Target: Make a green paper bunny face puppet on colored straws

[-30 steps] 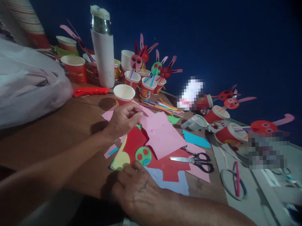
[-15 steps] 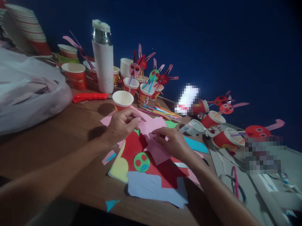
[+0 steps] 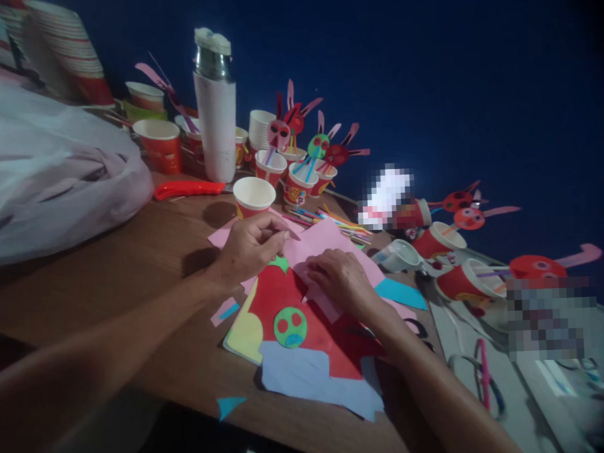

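My left hand (image 3: 250, 249) is closed, thumb against fingers, with a narrow pink paper strip (image 3: 288, 231) pinched at its tips. My right hand (image 3: 340, 278) has bent fingers closed at the edge of a pink paper sheet (image 3: 327, 242), part of which lies under the palm. Below both hands is red paper (image 3: 316, 333). On it rests a green round paper face (image 3: 290, 327) with red eyes and a blue mouth. A green paper scrap (image 3: 279, 263) lies just under my left hand. A white-rimmed paper cup (image 3: 254, 195) stands behind that hand.
A red-handled knife (image 3: 193, 188) lies near a white bottle (image 3: 217, 117). Coloured sticks (image 3: 345, 226) sit behind the papers. Several cups hold paper faces on sticks. A plastic bag (image 3: 54, 170) occupies the left; pink-handled scissors (image 3: 483, 372) lie right.
The pink sheet has shifted and turned to the right under my right hand, whose fingers have curled more. My left hand keeps its pinch. The whole view has swung slightly left.
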`<move>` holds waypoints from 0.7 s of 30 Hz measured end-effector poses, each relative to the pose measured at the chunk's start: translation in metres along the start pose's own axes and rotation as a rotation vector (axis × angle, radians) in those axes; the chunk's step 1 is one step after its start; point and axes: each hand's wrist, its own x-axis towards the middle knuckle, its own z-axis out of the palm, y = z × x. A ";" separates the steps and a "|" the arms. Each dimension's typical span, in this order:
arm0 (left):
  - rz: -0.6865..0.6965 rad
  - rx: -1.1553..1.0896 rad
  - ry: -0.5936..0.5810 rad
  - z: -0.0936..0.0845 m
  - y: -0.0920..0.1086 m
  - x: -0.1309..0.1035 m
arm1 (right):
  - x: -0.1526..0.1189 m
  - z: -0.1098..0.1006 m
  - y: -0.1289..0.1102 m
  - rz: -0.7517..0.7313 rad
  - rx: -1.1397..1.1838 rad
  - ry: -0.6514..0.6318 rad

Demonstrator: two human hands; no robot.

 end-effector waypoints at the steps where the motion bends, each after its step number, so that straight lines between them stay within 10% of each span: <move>1: -0.001 0.004 -0.002 0.000 0.000 0.000 | 0.000 0.001 0.000 0.003 -0.006 -0.001; 15: 0.007 -0.031 0.030 0.000 0.003 0.001 | 0.000 -0.014 0.005 -0.013 0.215 0.171; 21: 0.026 -0.005 0.024 -0.001 0.000 0.002 | -0.003 -0.018 -0.046 -0.072 0.421 0.040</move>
